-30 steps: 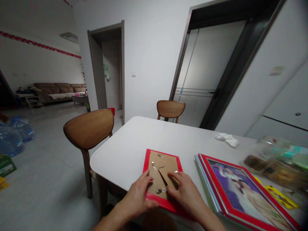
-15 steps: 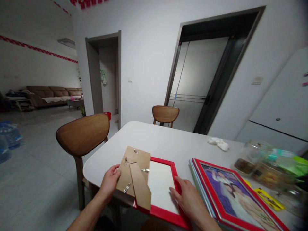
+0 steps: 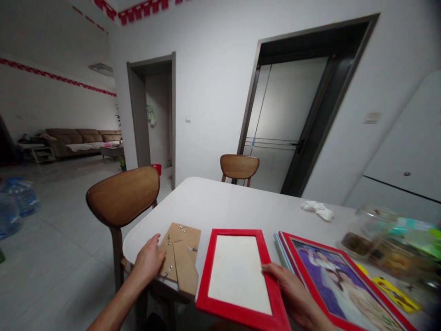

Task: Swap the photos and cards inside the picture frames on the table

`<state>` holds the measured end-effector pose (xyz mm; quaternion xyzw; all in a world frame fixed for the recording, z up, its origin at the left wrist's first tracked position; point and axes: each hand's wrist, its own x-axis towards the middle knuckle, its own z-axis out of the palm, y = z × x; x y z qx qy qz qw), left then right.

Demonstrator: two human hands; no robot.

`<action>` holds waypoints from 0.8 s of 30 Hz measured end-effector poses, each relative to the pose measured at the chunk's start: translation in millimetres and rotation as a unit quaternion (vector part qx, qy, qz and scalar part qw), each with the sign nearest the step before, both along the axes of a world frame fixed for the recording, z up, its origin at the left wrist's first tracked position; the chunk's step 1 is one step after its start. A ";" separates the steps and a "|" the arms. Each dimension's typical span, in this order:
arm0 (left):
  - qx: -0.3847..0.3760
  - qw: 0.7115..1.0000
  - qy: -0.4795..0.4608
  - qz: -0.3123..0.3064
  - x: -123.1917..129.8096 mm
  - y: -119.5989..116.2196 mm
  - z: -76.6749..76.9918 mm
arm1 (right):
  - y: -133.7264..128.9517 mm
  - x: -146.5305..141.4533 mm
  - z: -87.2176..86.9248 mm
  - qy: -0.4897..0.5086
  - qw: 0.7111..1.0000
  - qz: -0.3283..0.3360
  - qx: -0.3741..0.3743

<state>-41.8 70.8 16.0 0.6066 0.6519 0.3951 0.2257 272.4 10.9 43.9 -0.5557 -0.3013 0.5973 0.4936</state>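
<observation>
A red picture frame (image 3: 271, 285) with a blank white panel (image 3: 239, 273) inside is tilted up at the table's near edge. My right hand (image 3: 292, 292) grips its right side, the thumb on the front of the border. To the left, a brown backing board (image 3: 188, 236) with a fold-out stand and several small metal clips lies on the table. My left hand (image 3: 149, 259) rests at the board's left edge, fingers loosely stretched and not closed round it.
Right of my right hand lies a stack of frames, topped by a red-framed wedding photo (image 3: 334, 276). Beyond it are glass jars (image 3: 375, 225), a yellow item (image 3: 396, 294) and a crumpled white tissue (image 3: 317, 210). Wooden chairs (image 3: 124, 195) stand around the white table (image 3: 220, 202).
The backing board has moved left off the red frame and down onto the table; my left hand has loosened from it. My right hand has raised the frame, showing its whole white panel.
</observation>
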 end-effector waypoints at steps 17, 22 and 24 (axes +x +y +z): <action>0.152 0.935 -0.018 -0.320 148.7 -68.3 47.0 | -12.2 -23.7 39.3 0.033 0.996 0.012 0.081; 0.206 0.939 0.000 -0.275 131.2 -62.3 48.5 | -11.1 -18.1 18.9 -0.015 0.997 -0.001 0.073; 0.204 0.955 -0.008 -0.214 115.6 -56.0 48.9 | -10.6 -13.1 9.0 -0.041 0.997 -0.009 0.064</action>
